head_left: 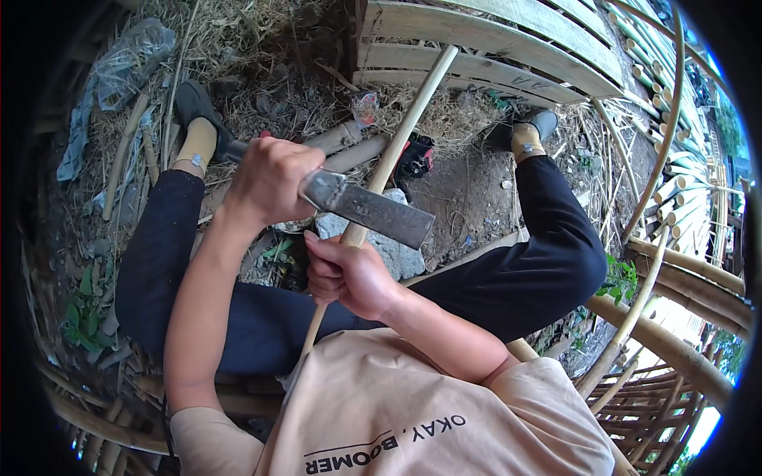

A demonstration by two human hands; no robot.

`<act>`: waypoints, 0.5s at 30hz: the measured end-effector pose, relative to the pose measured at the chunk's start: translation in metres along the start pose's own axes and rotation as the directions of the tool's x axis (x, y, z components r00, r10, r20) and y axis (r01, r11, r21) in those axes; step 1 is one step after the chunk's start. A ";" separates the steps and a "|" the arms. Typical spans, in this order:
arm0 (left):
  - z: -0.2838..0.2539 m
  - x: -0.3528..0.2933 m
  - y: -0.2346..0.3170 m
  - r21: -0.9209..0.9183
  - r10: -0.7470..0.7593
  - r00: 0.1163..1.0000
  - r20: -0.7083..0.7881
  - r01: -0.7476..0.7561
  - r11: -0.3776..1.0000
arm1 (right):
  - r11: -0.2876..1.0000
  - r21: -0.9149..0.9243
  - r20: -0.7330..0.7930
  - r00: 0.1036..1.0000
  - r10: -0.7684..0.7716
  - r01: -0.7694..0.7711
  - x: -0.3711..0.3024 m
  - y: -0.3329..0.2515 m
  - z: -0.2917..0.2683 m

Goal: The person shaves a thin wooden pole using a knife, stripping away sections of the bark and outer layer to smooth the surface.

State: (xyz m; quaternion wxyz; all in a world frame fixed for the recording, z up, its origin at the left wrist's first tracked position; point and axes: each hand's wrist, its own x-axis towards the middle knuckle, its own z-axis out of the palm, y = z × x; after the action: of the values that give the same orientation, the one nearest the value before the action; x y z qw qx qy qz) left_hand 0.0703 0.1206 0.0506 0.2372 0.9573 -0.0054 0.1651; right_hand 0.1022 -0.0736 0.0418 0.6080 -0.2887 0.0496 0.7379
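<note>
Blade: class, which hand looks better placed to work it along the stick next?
Probably the left hand: its grip is shut on the tool whose blade crosses the stick. The right hand is wrapped around the stick below the blade, so it seems better placed for steadying.

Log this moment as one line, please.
left hand: gripping square-ended knife; right hand: gripping bamboo stick; knife: crosses over stick; slatted wooden crate: ahead

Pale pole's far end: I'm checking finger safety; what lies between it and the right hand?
In the head view, the metal blade held by the left hand crosses the pale pole there; the rest looks bare.
</note>
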 end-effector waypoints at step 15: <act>-0.007 0.050 -0.041 0.242 -0.084 0.987 -0.140 0.116 0.963 | 0.993 0.009 0.030 0.993 0.116 -0.116 0.001 0.031 -0.005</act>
State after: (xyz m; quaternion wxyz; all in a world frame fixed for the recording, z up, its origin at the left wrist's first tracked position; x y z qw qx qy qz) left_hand 0.1190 0.1638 0.0537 0.1227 0.9659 0.0792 0.2137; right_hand 0.0750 -0.0833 0.0287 0.5663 -0.2713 0.0612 0.7758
